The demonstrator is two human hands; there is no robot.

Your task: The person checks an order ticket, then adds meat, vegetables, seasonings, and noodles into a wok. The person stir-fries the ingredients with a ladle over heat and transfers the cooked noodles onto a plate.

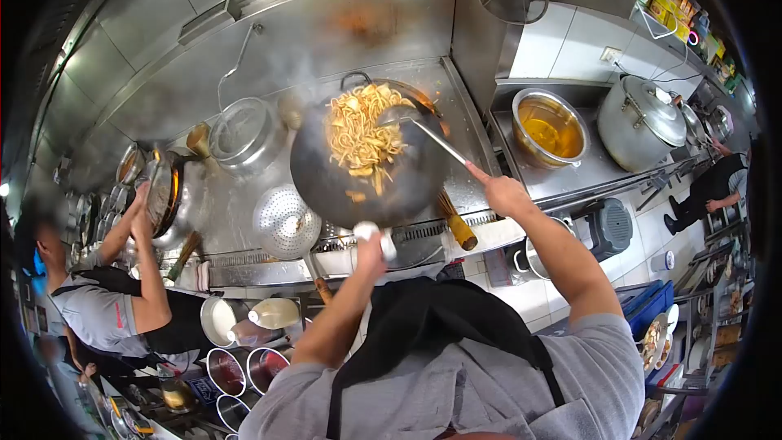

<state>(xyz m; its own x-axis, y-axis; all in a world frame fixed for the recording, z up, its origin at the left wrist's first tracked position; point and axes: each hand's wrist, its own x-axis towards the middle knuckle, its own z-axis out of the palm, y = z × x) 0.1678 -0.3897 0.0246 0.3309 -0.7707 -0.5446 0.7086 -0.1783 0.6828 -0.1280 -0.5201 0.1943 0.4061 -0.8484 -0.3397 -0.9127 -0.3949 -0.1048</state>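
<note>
Thick noodles (pixel 362 132) with browned pieces lie bunched toward the far side of a dark wok (pixel 322 183), with steam around them. My left hand (pixel 371 256) is closed around a white cloth (pixel 366 231) at the wok's near rim; the cloth hides the part underneath. In my right hand (pixel 505 195) is the handle of a metal ladle (pixel 397 116), its bowl against the right side of the noodles. Flames (pixel 417 99) show beyond the wok's far right rim. A perforated strainer (pixel 285 220) lies just left of the wok.
A bamboo brush (pixel 459 224) lies at the stove's front edge. To the right stand a bowl of yellow liquid (pixel 551 129) and a lidded pot (pixel 642 118). A co-worker (pixel 122 310) works at another wok on the left. Several containers (pixel 226 369) stand below, at left.
</note>
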